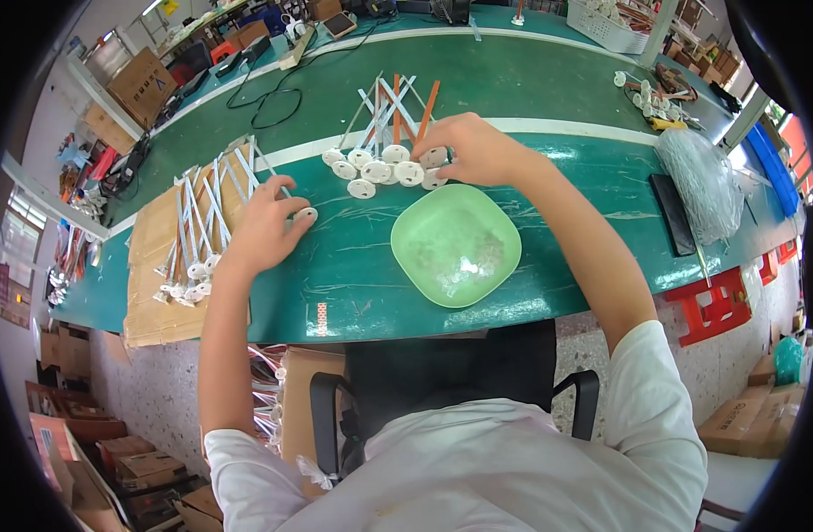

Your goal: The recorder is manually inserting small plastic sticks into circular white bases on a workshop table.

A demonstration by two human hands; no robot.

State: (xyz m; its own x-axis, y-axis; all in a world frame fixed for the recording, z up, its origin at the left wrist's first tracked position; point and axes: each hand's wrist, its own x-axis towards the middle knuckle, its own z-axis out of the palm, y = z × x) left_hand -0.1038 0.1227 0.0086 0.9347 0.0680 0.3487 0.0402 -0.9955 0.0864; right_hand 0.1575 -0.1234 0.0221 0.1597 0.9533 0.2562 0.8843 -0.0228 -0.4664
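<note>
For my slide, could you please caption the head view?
Left hand holds one white disc part while right hand rests on a pile of them behind a green bowl.

Bright, even daylight w/ soft shadows; glare spots on the green bowl point(456, 244) and glossy desk point(548, 80). Strong fisheye bend and black vignette at edges, corners slightly soft.

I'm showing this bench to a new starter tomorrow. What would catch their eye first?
Probably the pale green bowl in the middle of the green table. Just behind it lies a cluster of white discs on thin stems, with the right hand on them. The left hand holds one such disc beside a row of them on cardboard.
</note>
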